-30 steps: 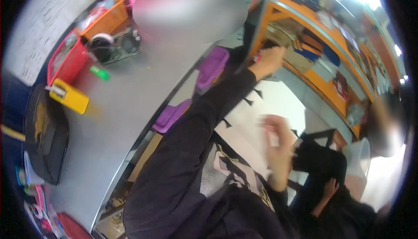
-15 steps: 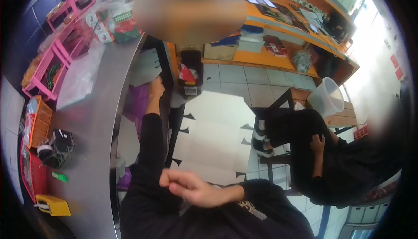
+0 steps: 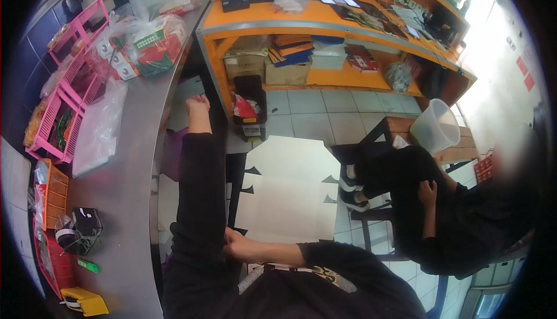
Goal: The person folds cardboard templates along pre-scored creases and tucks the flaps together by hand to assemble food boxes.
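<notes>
My left arm reaches forward beside the metal counter. My left hand point(image 3: 198, 107) is closed in a fist over the gap below the counter's edge, near pale sheets and a purple piece on a lower level; nothing shows in its fingers. My right hand point(image 3: 243, 248) crosses my body, its fingers closed against the black left sleeve point(image 3: 202, 203) near the elbow; the fingertips are partly hidden. Beyond the right hand lies a white die-cut cardboard sheet point(image 3: 290, 197) with notched sides, its near edge hidden by my right arm and shirt.
The metal counter point(image 3: 130, 203) on the left holds pink baskets point(image 3: 61, 119), plastic-wrapped packs and a yellow-handled item point(image 3: 84, 301). A bin point(image 3: 249, 107) stands ahead by an orange desk point(image 3: 325, 26). To the right, a person in black sits near a bench with a translucent bucket point(image 3: 434, 126).
The view has tilted up. My left fist has shifted from over the purple piece to a more upright pose. My right hand has moved against the left sleeve.
</notes>
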A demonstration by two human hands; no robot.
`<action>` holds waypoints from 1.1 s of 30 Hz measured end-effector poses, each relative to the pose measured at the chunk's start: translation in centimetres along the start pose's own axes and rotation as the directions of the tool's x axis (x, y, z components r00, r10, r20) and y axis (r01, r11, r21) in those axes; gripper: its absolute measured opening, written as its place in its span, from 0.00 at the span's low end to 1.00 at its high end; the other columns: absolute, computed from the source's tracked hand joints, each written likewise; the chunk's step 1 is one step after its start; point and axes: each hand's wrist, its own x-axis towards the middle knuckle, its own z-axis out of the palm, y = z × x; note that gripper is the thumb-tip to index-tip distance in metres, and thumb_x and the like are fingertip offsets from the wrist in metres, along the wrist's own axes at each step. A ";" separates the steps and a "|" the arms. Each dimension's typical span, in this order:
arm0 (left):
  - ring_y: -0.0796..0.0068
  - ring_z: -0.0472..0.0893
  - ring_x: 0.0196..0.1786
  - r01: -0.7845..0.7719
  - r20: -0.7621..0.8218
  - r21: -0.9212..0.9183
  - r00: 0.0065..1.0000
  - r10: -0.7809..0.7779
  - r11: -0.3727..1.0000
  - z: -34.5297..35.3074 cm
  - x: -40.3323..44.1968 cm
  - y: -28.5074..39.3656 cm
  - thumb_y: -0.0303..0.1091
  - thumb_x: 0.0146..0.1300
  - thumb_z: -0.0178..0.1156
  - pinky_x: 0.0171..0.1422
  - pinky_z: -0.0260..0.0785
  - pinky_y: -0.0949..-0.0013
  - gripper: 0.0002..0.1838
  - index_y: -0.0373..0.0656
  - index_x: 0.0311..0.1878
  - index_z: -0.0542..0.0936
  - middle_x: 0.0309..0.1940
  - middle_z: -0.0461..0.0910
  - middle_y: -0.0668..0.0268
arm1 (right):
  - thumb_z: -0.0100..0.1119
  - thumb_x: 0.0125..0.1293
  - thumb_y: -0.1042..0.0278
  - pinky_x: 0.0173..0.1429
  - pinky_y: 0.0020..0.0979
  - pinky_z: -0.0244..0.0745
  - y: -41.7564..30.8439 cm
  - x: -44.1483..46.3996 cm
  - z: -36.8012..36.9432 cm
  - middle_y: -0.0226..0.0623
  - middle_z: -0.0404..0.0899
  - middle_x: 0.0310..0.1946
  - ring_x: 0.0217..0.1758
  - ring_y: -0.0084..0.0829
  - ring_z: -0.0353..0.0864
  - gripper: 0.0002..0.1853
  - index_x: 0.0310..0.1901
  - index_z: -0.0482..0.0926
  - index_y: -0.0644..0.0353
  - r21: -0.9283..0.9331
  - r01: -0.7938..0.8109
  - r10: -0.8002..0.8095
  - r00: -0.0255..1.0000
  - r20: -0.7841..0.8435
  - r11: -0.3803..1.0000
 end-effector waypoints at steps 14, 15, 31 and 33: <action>0.72 0.79 0.31 -0.259 0.834 0.466 0.449 -0.321 0.846 9.1 -21.7 -4.5 0.31 0.61 0.59 0.37 0.76 0.68 0.08 0.38 0.40 0.76 0.33 0.80 0.63 | 0.61 0.53 0.69 0.33 0.35 0.71 -5.4 -2.2 -2.1 0.45 0.75 0.22 0.29 0.38 0.79 0.12 0.34 0.73 0.69 -0.668 0.423 -0.051 0.864 0.501 0.612; 0.76 0.79 0.35 -0.499 0.884 0.464 0.311 -0.348 0.732 6.5 -28.7 -5.6 0.34 0.65 0.57 0.38 0.75 0.71 0.10 0.38 0.42 0.78 0.36 0.79 0.65 | 0.55 0.60 0.69 0.37 0.34 0.74 -5.5 -0.7 -5.6 0.39 0.77 0.25 0.32 0.31 0.80 0.11 0.38 0.78 0.69 -0.644 0.381 -0.162 0.914 0.373 0.664; 0.60 0.77 0.38 -0.661 0.624 0.351 -0.363 -0.692 0.664 -17.7 -48.9 -11.4 0.31 0.66 0.57 0.41 0.68 0.63 0.08 0.38 0.38 0.70 0.32 0.72 0.58 | 0.56 0.57 0.73 0.51 0.49 0.76 -30.6 -13.0 -35.8 0.50 0.81 0.42 0.50 0.52 0.80 0.13 0.44 0.80 0.60 -0.565 -0.821 -0.915 0.164 -0.369 0.081; 0.63 0.76 0.37 -0.551 0.496 0.517 -0.430 -0.754 0.655 -17.0 -48.9 -10.2 0.30 0.66 0.57 0.40 0.67 0.64 0.07 0.38 0.37 0.70 0.31 0.71 0.60 | 0.56 0.57 0.73 0.51 0.48 0.76 -30.8 -14.4 -36.3 0.50 0.81 0.43 0.50 0.52 0.80 0.12 0.44 0.80 0.60 -0.534 -0.834 -0.907 0.109 -0.407 0.140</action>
